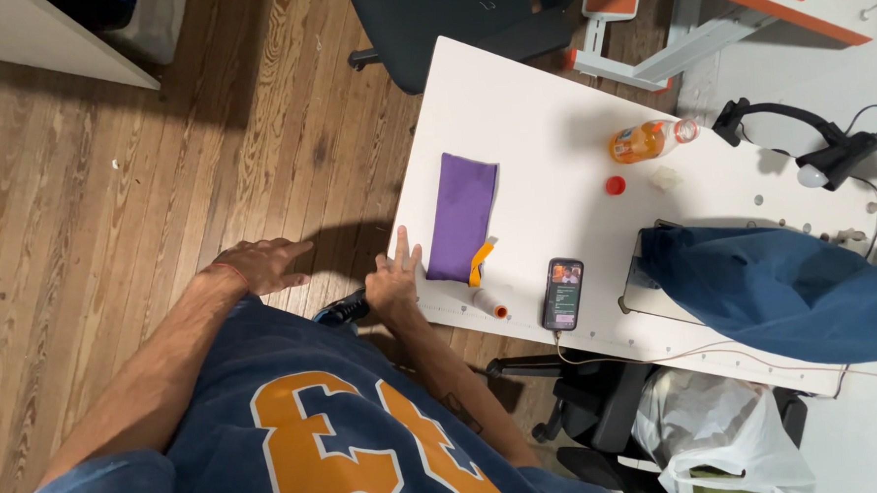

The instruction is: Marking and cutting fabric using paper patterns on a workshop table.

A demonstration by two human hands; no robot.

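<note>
Near the lower middle of the frame, the right hand rests on the near left corner of the white bench, fingers loosely spread and holding nothing, its index finger pointing up the frame. Just beside those fingertips, to the right, lies a purple cloth strip, flat and running along the bench's left edge; whether the hand touches it I cannot tell. An orange tape strip curls at the cloth's lower right corner, and a white thread spool with an orange end lies just below it, near the bench's front edge.

Left of centre, the left hand hangs over the wooden floor, open with fingers pressed together, empty and well apart from the bench.

Further right a smartphone lies close to the front edge with its screen lit. Blue denim fabric covers the right part of the bench. Toward the upper right lie an orange drink bottle on its side and a red bottle cap near it. Between the cloth and the bottle the bench surface is bare.
</note>
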